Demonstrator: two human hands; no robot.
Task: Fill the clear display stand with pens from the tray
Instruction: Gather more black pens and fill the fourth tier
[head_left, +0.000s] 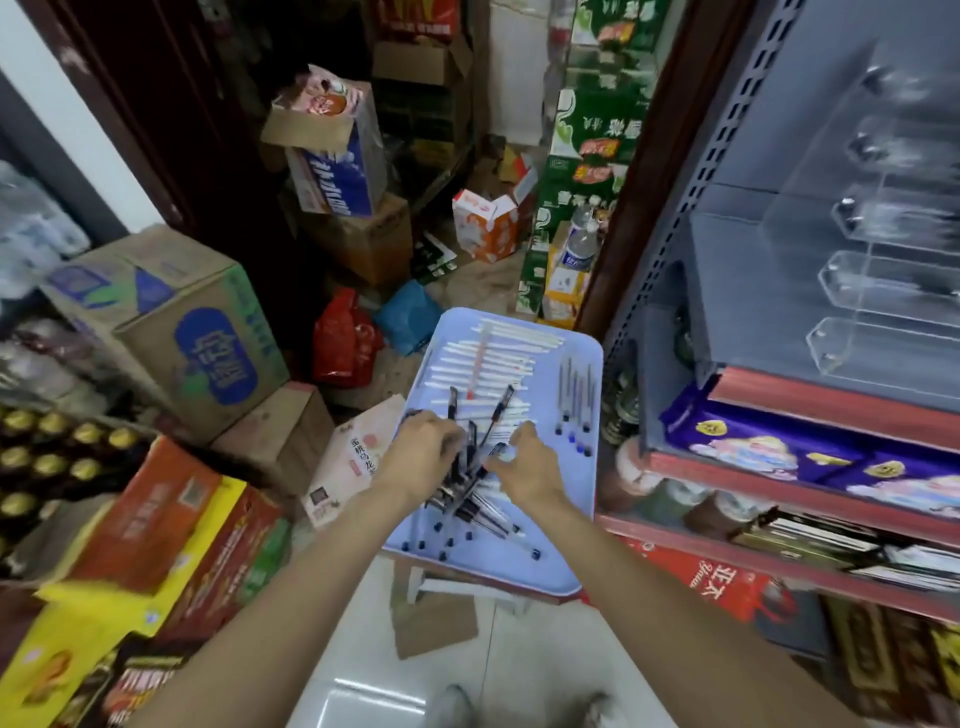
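Observation:
A pale blue tray stands in front of me, low and centre. It holds a row of white pens at the far end, a few clear pens on the right and a loose pile of black pens near me. My left hand grips several black pens from the pile, fingers curled round them. My right hand hovers over the same pile and pinches a pen end. The clear display stand sits on the shelf at right, its tiers showing no pens.
Cardboard boxes and drink cases crowd the left and back. A red bag and blue bag lie on the floor beyond the tray. The grey shelf unit at right carries purple packets and jars. White tiled floor lies below.

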